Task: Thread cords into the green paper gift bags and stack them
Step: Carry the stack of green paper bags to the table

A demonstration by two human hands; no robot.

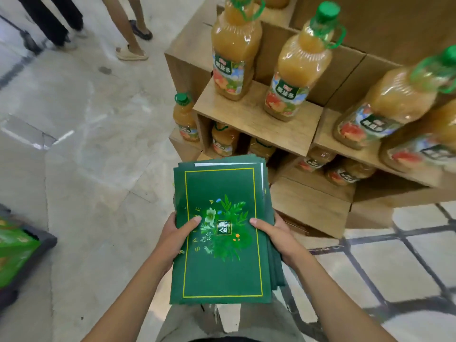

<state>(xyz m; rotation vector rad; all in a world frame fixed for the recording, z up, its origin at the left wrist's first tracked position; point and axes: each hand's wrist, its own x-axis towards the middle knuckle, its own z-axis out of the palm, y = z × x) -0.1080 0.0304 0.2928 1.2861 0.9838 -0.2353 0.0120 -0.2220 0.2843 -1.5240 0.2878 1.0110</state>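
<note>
Beside wooden shelves (256,119), left hand (172,234) and right hand (277,233) grip stacked green gift bags (222,275).

Both grips hold the bags (222,267) with only thumbs on top. The fingers of the left grip (176,236) and right grip (278,236) are hidden under the stack. The top bag covers the lower ones, which show only as edges along the far and right sides. Its small gold lettering is too fine to read. The right bottles (394,102) are blurred and cut by the picture's right edge. The low bottles (223,141) sit half hidden under the shelf (256,119). People (133,33) at the top left show legs only. A green box (14,253) at the left edge is blurred and cut off.
</note>
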